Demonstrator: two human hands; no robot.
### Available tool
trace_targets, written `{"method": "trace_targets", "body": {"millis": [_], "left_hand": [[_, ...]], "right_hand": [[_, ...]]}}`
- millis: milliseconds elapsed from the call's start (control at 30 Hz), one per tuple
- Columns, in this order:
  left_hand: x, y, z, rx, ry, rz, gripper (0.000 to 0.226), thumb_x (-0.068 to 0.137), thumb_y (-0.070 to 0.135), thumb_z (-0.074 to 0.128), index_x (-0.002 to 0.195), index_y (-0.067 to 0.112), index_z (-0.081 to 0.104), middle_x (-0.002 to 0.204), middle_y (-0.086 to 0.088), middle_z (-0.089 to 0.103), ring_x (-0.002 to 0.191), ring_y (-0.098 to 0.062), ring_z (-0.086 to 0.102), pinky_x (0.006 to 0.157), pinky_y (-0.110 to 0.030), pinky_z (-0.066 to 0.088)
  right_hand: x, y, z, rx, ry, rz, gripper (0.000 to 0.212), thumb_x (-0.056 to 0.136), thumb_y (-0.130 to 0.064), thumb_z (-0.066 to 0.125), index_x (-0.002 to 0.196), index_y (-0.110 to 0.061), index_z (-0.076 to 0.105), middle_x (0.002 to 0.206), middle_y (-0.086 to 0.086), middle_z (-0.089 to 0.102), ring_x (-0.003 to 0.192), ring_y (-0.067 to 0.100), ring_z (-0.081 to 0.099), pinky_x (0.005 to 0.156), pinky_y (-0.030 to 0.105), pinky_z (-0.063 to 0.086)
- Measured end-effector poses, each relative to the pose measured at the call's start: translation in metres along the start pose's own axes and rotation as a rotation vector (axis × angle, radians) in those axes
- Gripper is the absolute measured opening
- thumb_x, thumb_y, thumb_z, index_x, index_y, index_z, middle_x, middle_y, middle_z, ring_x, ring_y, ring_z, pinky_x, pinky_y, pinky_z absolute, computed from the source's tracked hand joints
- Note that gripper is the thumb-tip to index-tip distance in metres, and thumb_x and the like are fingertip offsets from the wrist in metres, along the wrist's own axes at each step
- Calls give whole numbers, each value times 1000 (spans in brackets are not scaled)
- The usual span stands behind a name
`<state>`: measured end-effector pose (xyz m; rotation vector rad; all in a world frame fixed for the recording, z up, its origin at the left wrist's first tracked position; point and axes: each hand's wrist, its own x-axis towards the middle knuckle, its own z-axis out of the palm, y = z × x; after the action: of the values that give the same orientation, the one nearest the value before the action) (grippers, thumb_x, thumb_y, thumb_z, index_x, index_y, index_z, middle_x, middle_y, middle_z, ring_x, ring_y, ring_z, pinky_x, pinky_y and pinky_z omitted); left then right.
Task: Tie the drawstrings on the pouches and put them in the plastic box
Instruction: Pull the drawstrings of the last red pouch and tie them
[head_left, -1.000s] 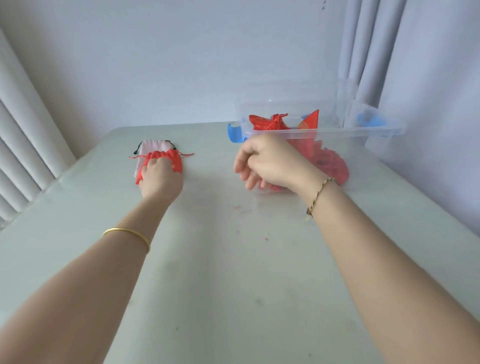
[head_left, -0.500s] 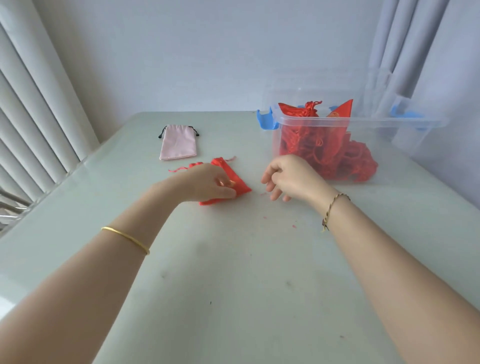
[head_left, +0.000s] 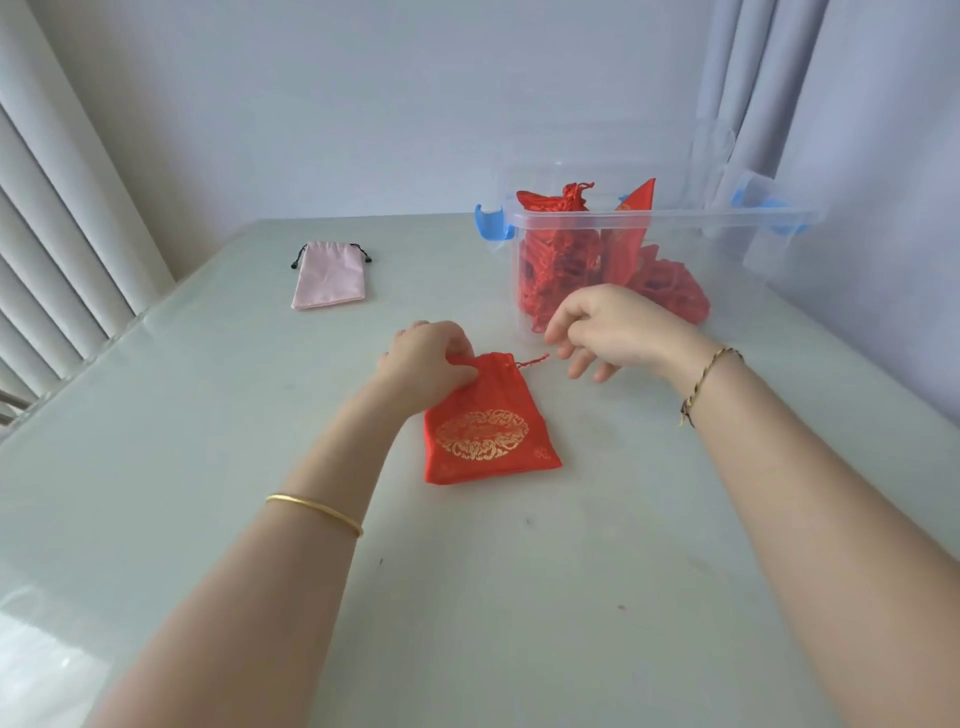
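Fingers (head_left: 457, 370) and thumb of the left hand (head_left: 421, 358) curl round the gathered mouth of a flat red satin pouch (head_left: 485, 431) printed with a gold oval ornament, pinching its top left corner. The pouch lies on the pale green table (head_left: 519, 597) in front of the person, its mouth pointing away from them, and a thin red drawstring (head_left: 535, 360) trails out from the mouth to the right.

Just beyond the string's end, the right hand (head_left: 608, 327) hangs above the table with its fingers (head_left: 582, 366) loosely bent and spread, holding nothing and not touching the cord.

A thin gold bangle (head_left: 314, 512) circles the left wrist and a braided cord bracelet (head_left: 709, 382) the right.

Behind the right hand stands a clear plastic box (head_left: 660, 215) with blue side clips (head_left: 491, 223), lidless and filled with a heap of crumpled red pouches (head_left: 561, 260).

Well apart to the left, at the far side of the table, lies a flat pink fabric pouch (head_left: 330, 278) with black cord ends.

White vertical blinds (head_left: 62, 234) hang at the left edge and a pale curtain (head_left: 831, 104) at the right.
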<state>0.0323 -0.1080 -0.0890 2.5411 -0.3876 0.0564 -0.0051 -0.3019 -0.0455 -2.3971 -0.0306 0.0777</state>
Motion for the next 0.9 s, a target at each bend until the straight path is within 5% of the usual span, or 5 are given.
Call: {"method": "trace_targets", "body": {"millis": [233,367,567,767,900], "left_hand": [[-12,35,-37,-196,13,287,12,86,8,60,87,17,52,82,11,51,76,-8,45,65,-7,35],[-18,46,-49,-184,82,345,11,86,11,61,91,17,53,84,16,50,81,-10,47,67,-5,34],[-17,46,-55,-229,101,349,11,88,9,58,92,17,52,88,13,51,85,-9,47,66,-2,34],[-17,42,-59,-155,-3,299,17,92,17,52,94,33,47,107,-5,52,78,-5,47,69,-17,36],[-21,42,-65,-163,10,222,36,85,12,61,111,35,50,96,6,55,75,-3,53,60,1,37]], "right_hand": [[-10,2,-21,86,-148,-33,33,89,0,43,116,-15,55,114,7,57,89,20,62,67,31,53],[-11,3,-22,171,-265,-46,24,92,-9,52,116,-8,54,115,13,59,86,22,66,63,28,53],[-12,1,-28,209,-186,-79,21,97,-14,45,82,-10,59,80,9,65,67,18,64,52,21,45],[-10,1,-34,380,-61,-130,24,98,-15,41,94,-4,62,73,10,67,52,9,63,46,17,43],[-10,-3,-33,377,5,-163,25,99,-11,40,89,-9,63,75,12,67,53,12,63,49,19,44]]}}
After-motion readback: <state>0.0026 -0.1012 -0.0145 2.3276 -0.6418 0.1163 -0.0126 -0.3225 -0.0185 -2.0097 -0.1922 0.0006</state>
